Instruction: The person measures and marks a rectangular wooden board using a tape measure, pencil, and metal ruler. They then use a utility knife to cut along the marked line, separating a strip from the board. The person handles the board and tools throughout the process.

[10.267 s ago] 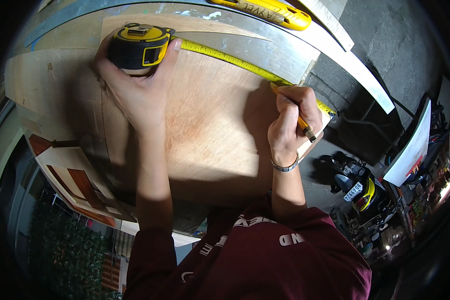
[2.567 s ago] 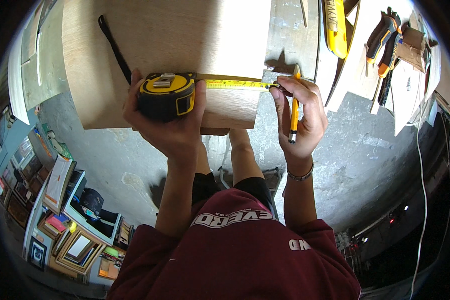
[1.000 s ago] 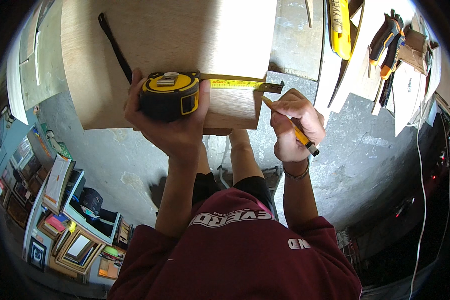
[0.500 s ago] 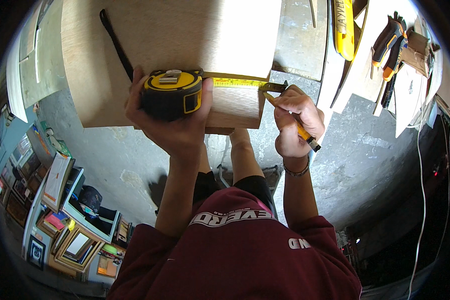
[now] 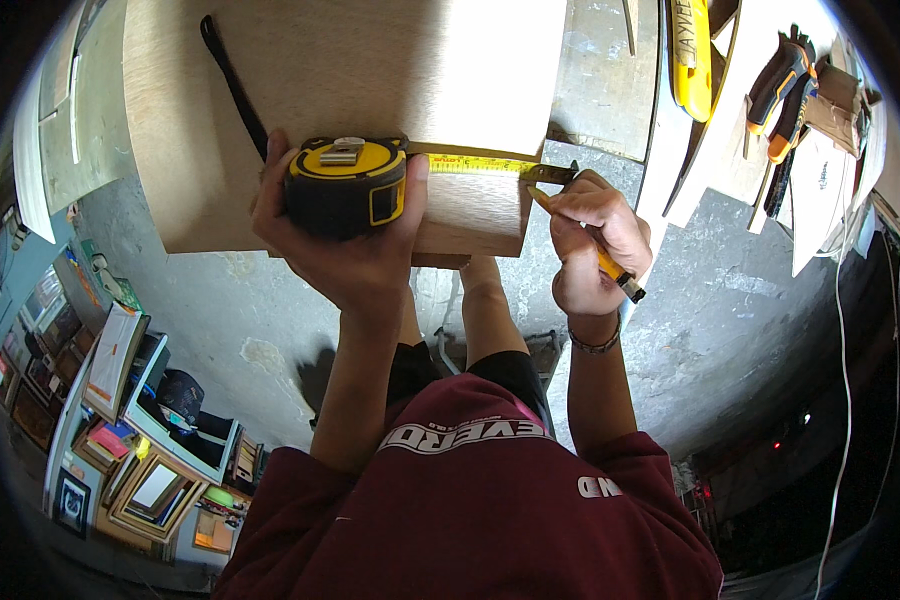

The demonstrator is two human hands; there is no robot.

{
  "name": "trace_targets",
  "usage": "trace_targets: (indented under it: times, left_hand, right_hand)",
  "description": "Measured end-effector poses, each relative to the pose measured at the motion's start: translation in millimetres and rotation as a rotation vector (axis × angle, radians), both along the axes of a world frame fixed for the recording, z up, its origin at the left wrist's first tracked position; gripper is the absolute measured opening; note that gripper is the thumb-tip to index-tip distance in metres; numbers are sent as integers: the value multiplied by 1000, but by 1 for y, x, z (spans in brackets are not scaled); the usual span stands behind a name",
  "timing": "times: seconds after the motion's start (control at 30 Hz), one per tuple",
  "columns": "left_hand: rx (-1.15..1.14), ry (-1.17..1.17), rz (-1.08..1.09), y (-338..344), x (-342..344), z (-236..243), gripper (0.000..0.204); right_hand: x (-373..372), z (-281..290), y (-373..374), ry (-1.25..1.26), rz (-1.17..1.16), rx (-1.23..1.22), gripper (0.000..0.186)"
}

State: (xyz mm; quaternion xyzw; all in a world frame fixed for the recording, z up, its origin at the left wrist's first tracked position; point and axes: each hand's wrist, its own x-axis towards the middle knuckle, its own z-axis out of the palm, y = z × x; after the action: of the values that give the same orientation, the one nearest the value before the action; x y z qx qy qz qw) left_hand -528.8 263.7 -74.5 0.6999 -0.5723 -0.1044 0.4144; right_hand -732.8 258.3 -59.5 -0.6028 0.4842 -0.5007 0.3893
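Observation:
My left hand (image 5: 340,255) is closed round a black and yellow tape measure (image 5: 342,190), which rests over a light wooden board (image 5: 270,90). A black wrist strap (image 5: 232,85) trails from it across the board. The yellow blade (image 5: 480,165) runs out to the right along the wood, and its dark end hook (image 5: 558,173) sticks out past the board's right edge. Pinched in my right hand (image 5: 600,240) is a yellow pencil-like marker (image 5: 610,265) with a dark rear end. Its tip is at the board's right edge, just below the blade.
Right of the board lie a yellow-handled tool (image 5: 692,70) and orange-black pliers (image 5: 780,90). A white cord (image 5: 844,380) hangs at far right. Shelves with frames and boxes (image 5: 155,490) stand at lower left. Grey concrete floor (image 5: 240,330) shows below the board.
Both hands keep nearly the same place and grip. The tape measure and the view have shifted only very slightly.

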Motion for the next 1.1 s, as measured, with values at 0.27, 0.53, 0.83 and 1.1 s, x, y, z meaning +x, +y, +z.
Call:
trace_targets:
  times: [0.27,0.53,0.83,1.1]
  left_hand:
    - [-3,-15,-2,-1,0,1,90]
    - [0,-13,1,-1,-1,2,90]
    - [0,3,2,-1,-2,1,91]
    - [-6,-9,-5,0,0,0,92]
  right_hand:
    - [4,1,0,-14,-76,34,10]
    - [3,0,1,-28,-73,39,11]
    - [3,0,2,-38,-79,44,13]
    - [2,-4,2,-20,-42,5,14]
